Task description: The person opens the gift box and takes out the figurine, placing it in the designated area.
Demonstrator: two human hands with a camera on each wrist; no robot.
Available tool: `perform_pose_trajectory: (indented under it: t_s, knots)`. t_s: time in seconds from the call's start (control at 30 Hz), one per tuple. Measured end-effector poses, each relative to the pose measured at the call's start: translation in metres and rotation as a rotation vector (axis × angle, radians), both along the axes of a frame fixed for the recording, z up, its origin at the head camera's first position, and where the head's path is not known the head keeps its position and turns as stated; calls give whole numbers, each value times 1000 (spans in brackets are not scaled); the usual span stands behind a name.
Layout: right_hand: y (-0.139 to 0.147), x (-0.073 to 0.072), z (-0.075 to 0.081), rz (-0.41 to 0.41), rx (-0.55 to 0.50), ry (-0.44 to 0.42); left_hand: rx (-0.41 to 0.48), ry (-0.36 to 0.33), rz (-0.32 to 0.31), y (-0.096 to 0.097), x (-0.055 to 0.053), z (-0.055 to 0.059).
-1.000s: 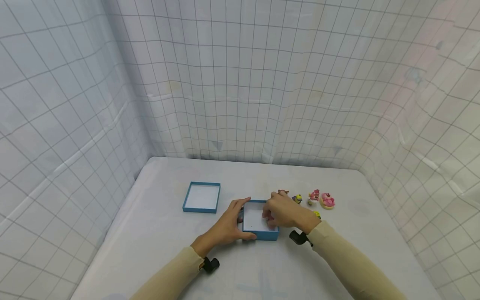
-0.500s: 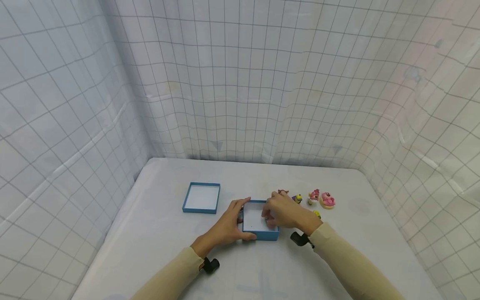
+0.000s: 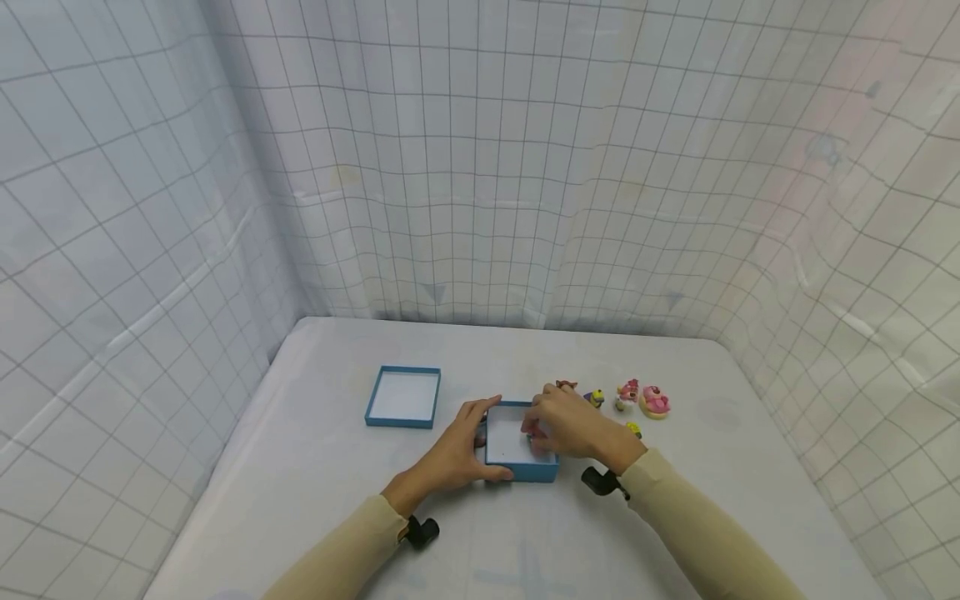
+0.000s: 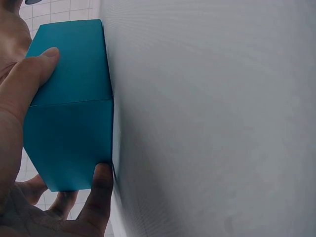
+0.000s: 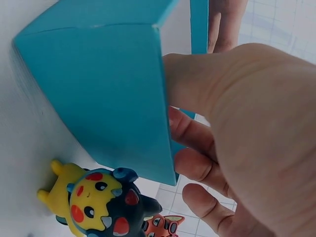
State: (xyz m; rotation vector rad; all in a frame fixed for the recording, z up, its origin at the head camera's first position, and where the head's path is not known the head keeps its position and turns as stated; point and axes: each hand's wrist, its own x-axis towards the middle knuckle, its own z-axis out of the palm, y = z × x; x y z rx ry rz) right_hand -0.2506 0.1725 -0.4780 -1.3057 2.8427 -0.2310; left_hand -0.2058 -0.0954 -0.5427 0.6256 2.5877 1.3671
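My left hand grips an open blue box from its left side. In the left wrist view the thumb lies on one blue wall and the fingers on others. My right hand reaches over the box's right wall, thumb and fingertips down inside. Between them shows a small pinkish thing, mostly hidden by the fingers; its kind is unclear. The right wrist view has the box wall covering the fingertips. Close by that wall lies a yellow toy figurine with a dark hood.
A shallow blue-rimmed lid lies white side up at the back left. Right of the box stand several small figurines, among them a pink one on a round base, a pink-and-white one and a yellow one. Gridded white curtains surround the table.
My right fingers have shifted slightly inside the box, and the small thing between them has turned a little. The left hand, box and lid have stayed put.
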Motion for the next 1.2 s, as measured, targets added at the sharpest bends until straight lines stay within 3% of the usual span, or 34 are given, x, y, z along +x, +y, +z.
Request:
perform_pose_trajectory:
  t_s: [0.5,0.8,1.2]
  knots:
    - [1,2,-4,-1,-70,-16,14,-3,-7,-1,0,0]
    - [3,5,-2,-18,-130,-83,8,-10,-11,-1,0,0]
    - [7,8,-4,9,-226,-109,-5,-14,-6,-1,-1,1]
